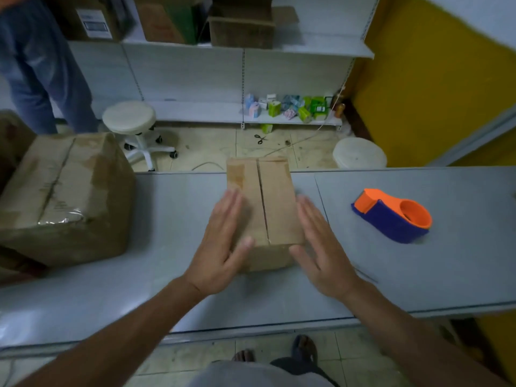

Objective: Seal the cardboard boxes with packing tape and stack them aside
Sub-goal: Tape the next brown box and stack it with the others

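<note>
A small cardboard box (pixel 272 196) stands on the grey table (pixel 167 247), its two top flaps folded down with a bare seam running away from me. My left hand (pixel 220 244) lies flat against the box's left side and top edge, fingers together and extended. My right hand (pixel 321 247) is flat beside the box's right side, slightly blurred; whether it touches the box I cannot tell. An orange and blue tape dispenser (pixel 393 215) rests on the table to the right, apart from both hands. A larger taped cardboard box (pixel 64 196) sits at the table's left end.
Beyond the table are a white stool (pixel 131 121), a white bucket (pixel 360 153), scissors (pixel 260 138) on the floor and a low shelf (pixel 201 111) with several small packets. A person in blue clothing (pixel 36 65) stands far left. More boxes fill the upper shelf (pixel 321 41).
</note>
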Tool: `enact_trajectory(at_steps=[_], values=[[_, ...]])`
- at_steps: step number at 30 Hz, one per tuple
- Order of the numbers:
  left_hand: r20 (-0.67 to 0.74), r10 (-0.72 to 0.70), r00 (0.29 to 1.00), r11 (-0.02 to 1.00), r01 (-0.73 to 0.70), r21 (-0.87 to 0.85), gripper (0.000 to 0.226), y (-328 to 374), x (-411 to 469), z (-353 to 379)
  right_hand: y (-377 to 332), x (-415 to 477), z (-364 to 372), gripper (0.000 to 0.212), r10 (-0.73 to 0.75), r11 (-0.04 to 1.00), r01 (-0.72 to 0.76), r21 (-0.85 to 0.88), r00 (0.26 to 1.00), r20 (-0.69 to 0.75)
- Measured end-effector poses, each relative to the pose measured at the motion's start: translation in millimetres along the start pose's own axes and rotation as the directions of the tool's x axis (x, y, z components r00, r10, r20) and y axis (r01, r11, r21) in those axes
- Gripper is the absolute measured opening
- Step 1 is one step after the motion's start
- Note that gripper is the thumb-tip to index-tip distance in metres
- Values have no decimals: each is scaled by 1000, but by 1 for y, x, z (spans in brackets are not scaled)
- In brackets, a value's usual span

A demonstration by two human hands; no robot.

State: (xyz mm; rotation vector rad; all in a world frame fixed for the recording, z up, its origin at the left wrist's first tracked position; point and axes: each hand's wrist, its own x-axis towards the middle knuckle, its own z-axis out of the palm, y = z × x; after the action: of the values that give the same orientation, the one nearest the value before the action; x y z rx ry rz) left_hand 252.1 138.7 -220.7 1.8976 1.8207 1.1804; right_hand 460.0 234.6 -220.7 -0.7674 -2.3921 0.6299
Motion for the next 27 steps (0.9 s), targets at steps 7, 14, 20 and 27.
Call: enact_trajectory(at_steps=[7,14,20,27], values=[[-237,-590,772,710,356,-608,56,39,-3,55,-41,21,45,52,654,674,-402,620,716,-247],[-472,-500,726,772,127,-622,53,31,-7,88,-35,6,60,43,656,657,-240,715,649,-386],[-357,-594,721,710,261,-654,51,27,-1,76,-31,10,59,47,708,507,-275,817,673,-213],[-73,-702,708,548,472,-691,56,33,4,52,-35,8,54,52,723,590,-496,638,676,-143]])
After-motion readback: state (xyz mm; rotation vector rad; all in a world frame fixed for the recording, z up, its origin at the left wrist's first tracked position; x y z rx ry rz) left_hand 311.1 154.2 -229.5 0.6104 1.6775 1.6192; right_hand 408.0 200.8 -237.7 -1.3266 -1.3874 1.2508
